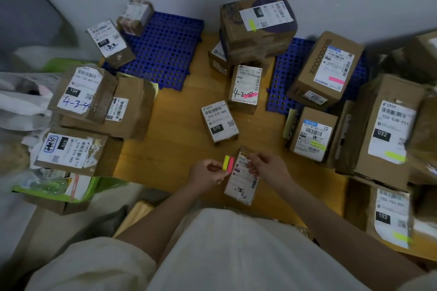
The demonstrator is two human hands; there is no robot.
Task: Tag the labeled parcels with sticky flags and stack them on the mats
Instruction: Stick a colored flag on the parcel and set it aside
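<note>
Cream short-sleeved top (236,255), forearms bare, no jewellery visible

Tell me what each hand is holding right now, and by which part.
The left hand pinches the pad of sticky flags, yellow and pink strips, by its lower end. The right hand has curled fingers above the small parcel; whether it holds a flag cannot be told.

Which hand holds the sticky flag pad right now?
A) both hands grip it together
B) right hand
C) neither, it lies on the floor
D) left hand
D: the left hand pinches the yellow-and-pink flag pad, while the right hand hovers beside it over the small parcel, fingers pinched as if pulling a flag, though none is visible in them.
</note>
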